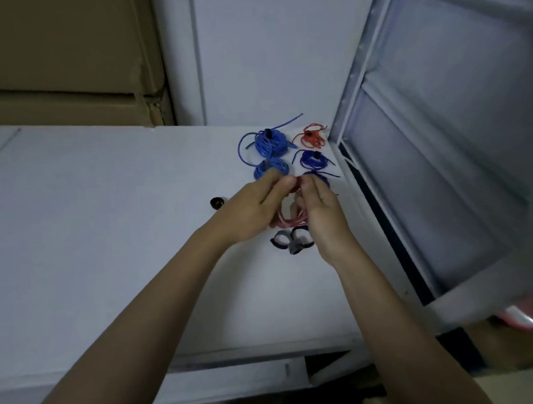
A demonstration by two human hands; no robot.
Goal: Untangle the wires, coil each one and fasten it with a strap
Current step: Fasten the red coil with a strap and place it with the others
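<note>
My left hand point(253, 209) and my right hand point(320, 210) both grip a coil of pink-red wire point(291, 221) held just above the white table point(101, 248); their fingertips meet at the coil's top. Dark straps point(289, 241) lie loose on the table right below the coil. Behind my hands lie strapped coils: a large blue one point(268, 142) with loose ends, a smaller light blue one point(270, 168), a red one point(311, 136), a dark blue one point(314, 159), and another dark blue one point(319, 178) partly hidden by my right fingers.
A small dark round object point(217, 202) sits on the table left of my left hand. A grey metal frame point(416, 156) leans along the table's right side. Cardboard boxes point(53, 59) stand behind the table at the left.
</note>
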